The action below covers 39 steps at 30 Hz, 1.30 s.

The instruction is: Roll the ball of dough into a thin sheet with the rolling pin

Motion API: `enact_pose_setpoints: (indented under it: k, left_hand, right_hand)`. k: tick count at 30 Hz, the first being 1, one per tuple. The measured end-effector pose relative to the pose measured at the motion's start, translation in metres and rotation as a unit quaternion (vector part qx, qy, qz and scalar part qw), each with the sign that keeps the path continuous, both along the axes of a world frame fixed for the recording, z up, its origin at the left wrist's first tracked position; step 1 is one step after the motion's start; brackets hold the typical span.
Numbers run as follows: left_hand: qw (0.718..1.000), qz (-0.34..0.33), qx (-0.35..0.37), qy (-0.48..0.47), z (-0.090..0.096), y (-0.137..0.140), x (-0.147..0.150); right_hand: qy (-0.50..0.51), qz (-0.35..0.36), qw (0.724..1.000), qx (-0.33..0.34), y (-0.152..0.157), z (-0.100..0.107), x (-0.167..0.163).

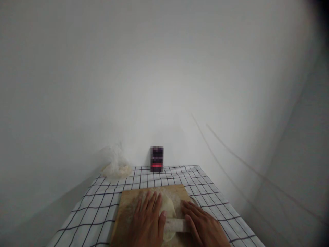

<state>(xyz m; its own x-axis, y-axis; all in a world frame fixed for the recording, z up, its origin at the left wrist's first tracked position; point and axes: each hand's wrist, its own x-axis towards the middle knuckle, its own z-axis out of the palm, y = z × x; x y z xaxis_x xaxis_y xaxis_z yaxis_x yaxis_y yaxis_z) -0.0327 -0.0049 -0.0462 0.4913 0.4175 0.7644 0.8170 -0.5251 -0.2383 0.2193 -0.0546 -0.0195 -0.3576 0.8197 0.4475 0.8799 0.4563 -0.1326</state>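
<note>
A flat sheet of pale dough lies on a floured wooden board, partly covered by my hands. Across the dough rests a short, light rolling pin. My left hand is spread flat over the dough's left side, fingers stretched forward and thumb beside the pin's left end. At the other end, my right hand bends over the pin, its fingers close together and hiding that end.
The board sits on a white cloth with dark grid lines. A tied clear plastic bag with pale contents stands at the back left. Near the wall stands a dark, blurred-out object with a red band.
</note>
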Motion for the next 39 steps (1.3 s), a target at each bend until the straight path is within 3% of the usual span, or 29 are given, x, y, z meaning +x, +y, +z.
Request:
enact_pose_setpoints:
  k: [7,11,21,28,33,39]
  left_hand:
    - [0.999,-0.001,-0.048,-0.005,-0.008,0.005,0.000]
    - [0.998,0.025,-0.062,-0.008,-0.013,0.021,0.009]
    - [0.996,0.038,-0.070,-0.036,-0.001,0.048,0.013]
    - [0.993,0.072,-0.050,-0.075,0.004,0.031,0.024]
    - [0.996,0.039,-0.065,-0.053,0.014,0.015,0.024]
    - [0.995,0.013,-0.091,-0.041,0.006,0.001,0.015]
  right_hand:
    - [0.031,-0.011,0.999,0.001,0.005,0.001,-0.006]
    - [0.029,-0.043,0.998,-0.036,0.022,0.015,-0.013]
    - [-0.019,-0.078,0.989,-0.126,0.064,0.047,-0.013]
    - [0.024,-0.058,0.992,-0.110,0.064,0.026,-0.004]
    - [0.038,-0.077,0.993,-0.083,0.041,0.011,-0.002]
    - [0.028,-0.067,0.996,-0.041,0.002,0.002,-0.011]
